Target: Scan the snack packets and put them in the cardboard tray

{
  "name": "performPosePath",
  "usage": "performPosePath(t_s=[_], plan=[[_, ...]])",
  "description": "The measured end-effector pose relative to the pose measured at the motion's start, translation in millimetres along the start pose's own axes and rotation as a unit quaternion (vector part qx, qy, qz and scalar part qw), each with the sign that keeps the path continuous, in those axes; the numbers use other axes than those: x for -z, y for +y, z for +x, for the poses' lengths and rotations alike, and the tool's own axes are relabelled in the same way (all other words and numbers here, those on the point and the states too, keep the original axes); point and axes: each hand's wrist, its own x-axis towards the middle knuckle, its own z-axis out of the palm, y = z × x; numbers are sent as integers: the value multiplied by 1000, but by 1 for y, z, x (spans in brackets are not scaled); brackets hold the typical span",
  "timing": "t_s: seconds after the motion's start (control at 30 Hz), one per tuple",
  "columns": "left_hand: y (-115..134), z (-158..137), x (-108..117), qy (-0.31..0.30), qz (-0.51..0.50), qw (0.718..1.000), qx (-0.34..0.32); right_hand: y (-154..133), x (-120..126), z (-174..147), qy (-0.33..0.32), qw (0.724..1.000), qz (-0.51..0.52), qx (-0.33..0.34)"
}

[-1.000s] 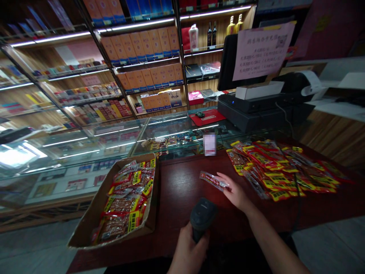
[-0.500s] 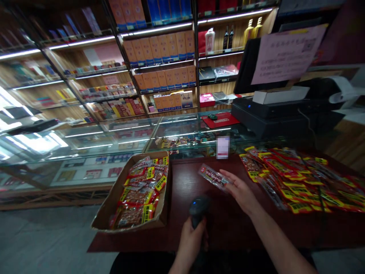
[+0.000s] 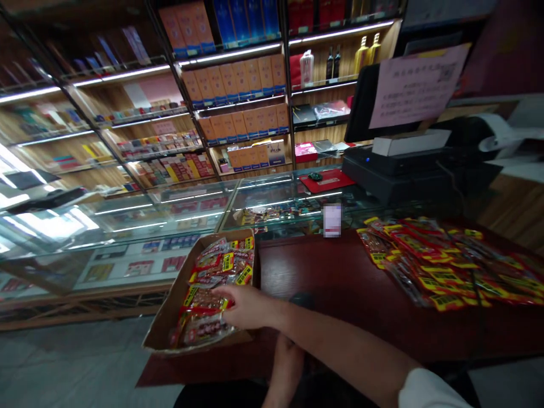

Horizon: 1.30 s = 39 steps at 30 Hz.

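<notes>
My right hand (image 3: 246,306) reaches leftward over the cardboard box (image 3: 159,328), its thumb and forefinger apart. Close to the thumb tip, a clear snack packet with pinkish print (image 3: 204,328) lies on top of other packets at the near end of the box. My left hand (image 3: 287,362) is closed around the handle of a dark barcode scanner (image 3: 302,299). My right forearm crosses in front of the scanner and hides most of it. The box holds several red and yellow snack packets (image 3: 227,262).
A spread pile of snack packets (image 3: 425,260) covers the right of the dark red table (image 3: 314,260). Behind it stand a glass display counter (image 3: 263,190), a small white card (image 3: 332,220), a red mouse mat (image 3: 331,181) and a monitor (image 3: 361,102). Stocked shelves line the wall.
My right hand has swung from the table's middle, where it held the clear packet, left to the box. The packet now lies in the box. The left hand keeps the scanner.
</notes>
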Motion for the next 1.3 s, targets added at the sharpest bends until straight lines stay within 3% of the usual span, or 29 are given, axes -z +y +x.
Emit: performPosePath(t_s=[0.07, 0.13, 0.17, 0.27, 0.33, 0.4, 0.5, 0.57, 0.67, 0.73, 0.87, 0.93, 1.0, 1.2, 1.3], plan=[[-1, 1, 1, 0, 2, 1000, 5, 5, 35, -19, 72, 995, -62, 34], [-1, 0, 1, 4, 9, 1000, 21, 12, 90, -45, 185, 966, -180, 8], [0, 0, 0, 5, 14, 1000, 26, 16, 122, -60, 260, 921, -284, -52], [4, -2, -3, 2, 28, 999, 35, 34, 209, -108, 372, 836, -371, -158], [5, -2, -4, 3, 35, 999, 35, 51, 247, -136, 423, 781, -405, -218], [4, -2, -4, 10, 41, 999, 33, 69, 262, -158, 445, 745, -425, -258], [3, -2, -2, 2, 44, 999, 30, 95, 250, -179, 411, 703, -509, -278], [6, -4, -1, -10, 44, 999, 30, 107, 228, -189, 373, 679, -582, -248], [12, -7, -2, -5, 53, 998, 32, 113, 192, -206, 353, 692, -609, -162], [16, -8, -4, -1, 57, 998, 34, 114, 175, -218, 369, 700, -597, -135], [18, -8, -6, -4, 52, 998, 38, 116, 161, -230, 447, 642, -590, -202], [17, -8, -5, -4, 56, 998, 33, 118, 162, -231, 455, 637, -584, -215], [15, -9, -4, -6, 59, 998, 25, 117, 164, -229, 456, 661, -565, -191], [17, -12, -6, -17, 79, 997, 20, 105, 168, -228, 426, 776, -452, -112], [16, -14, -6, -26, 99, 995, 19, 104, 168, -227, 414, 799, -428, -81]])
